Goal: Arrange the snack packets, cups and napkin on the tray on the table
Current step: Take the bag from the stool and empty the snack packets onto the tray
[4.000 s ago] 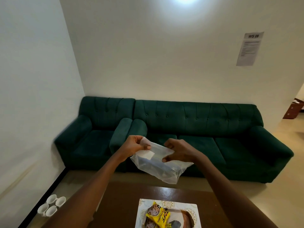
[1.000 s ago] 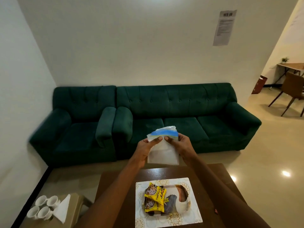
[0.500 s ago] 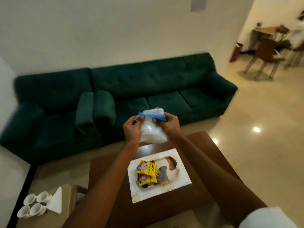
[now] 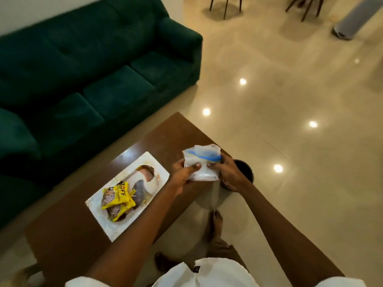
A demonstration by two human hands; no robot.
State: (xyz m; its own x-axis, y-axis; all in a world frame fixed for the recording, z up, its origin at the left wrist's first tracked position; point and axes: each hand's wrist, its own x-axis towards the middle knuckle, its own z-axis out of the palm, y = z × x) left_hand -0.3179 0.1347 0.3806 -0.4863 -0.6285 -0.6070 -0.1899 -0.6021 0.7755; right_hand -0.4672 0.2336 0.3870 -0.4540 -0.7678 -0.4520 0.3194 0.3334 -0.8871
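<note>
Head view, entries as they lie.

1. Tray (image 4: pixel 97 210): white, flat, rectangular, with a gilt floral border and a printed figure at its centre. It lies askew on the brown polished wooden table (image 4: pixel 62 235).
2. Snack packets (image 4: pixel 118 196): yellow, glossy and crinkled, with a biscuit print. At least two overlap on the tray's near half. This part of the task looks done.
3. Zip bag (image 4: pixel 202 164): thin cloudy plastic with a blue seal strip, folded into a small pad. It is held in the air beside the tray, over the table's edge.
4. Left hand (image 4: pixel 181 176) and right hand (image 4: pixel 230 177): both pinch the folded bag, thumbs on its near face and fingers curled behind it.
5. Cups and napkin: none in view, so both seem still to be placed. Roughly a third of the task is complete.
6. Surroundings: a dark green tufted sofa (image 4: pixel 83 69) and a dark round container (image 4: pixel 246 170) on the glossy floor, kind unclear.
</note>
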